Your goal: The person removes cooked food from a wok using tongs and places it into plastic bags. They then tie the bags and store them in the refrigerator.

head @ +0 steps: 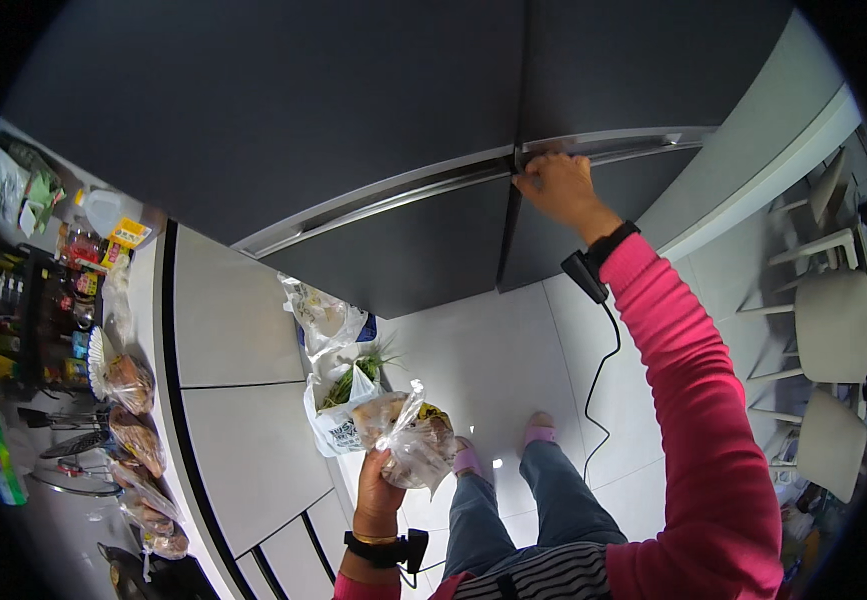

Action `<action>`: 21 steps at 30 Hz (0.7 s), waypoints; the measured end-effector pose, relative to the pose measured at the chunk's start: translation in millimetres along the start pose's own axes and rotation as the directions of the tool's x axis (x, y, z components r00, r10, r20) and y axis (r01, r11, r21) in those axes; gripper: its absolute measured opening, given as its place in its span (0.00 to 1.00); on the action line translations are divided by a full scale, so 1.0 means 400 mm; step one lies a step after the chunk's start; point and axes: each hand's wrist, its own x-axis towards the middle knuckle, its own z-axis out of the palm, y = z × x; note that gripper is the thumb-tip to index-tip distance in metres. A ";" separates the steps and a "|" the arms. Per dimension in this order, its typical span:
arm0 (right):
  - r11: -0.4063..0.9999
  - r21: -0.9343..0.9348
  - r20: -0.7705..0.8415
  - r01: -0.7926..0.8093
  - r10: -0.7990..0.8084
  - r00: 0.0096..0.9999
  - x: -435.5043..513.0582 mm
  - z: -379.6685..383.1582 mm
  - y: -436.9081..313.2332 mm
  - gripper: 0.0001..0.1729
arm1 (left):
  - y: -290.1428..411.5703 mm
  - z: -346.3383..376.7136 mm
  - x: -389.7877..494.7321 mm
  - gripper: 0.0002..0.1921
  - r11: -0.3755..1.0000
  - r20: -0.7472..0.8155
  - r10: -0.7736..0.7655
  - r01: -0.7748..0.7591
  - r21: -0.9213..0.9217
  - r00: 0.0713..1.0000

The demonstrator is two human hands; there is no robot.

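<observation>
My left hand [382, 487] grips the gathered top of a clear plastic bag [411, 439] with brownish food inside; what the food is cannot be told. My right hand [565, 187] reaches up to the refrigerator's metal handle recess [621, 144], its fingers curled at the edge beside the gap between the doors. The dark grey refrigerator [291, 127] stands before me; its upper doors and lower fronts look closed. Below and left of it, a white plastic bag with green leafy vegetables [351, 382] stands on the floor by the cabinets, with another plastic bag [321, 311] behind it.
A counter on the left holds several bagged food items [137, 442], a plastic jug [111, 214], bottles and a dark rack [36, 315]. Grey cabinet fronts [242, 315] run beneath it. Pale chairs [835, 326] stand at the right. A black cable [617, 337] hangs from my right wrist device.
</observation>
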 end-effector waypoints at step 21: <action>0.887 0.248 -0.462 -0.390 0.462 0.757 -0.830 -0.170 0.546 0.17 | -0.241 0.438 0.280 0.25 0.965 0.323 -0.259 0.228 0.130 0.910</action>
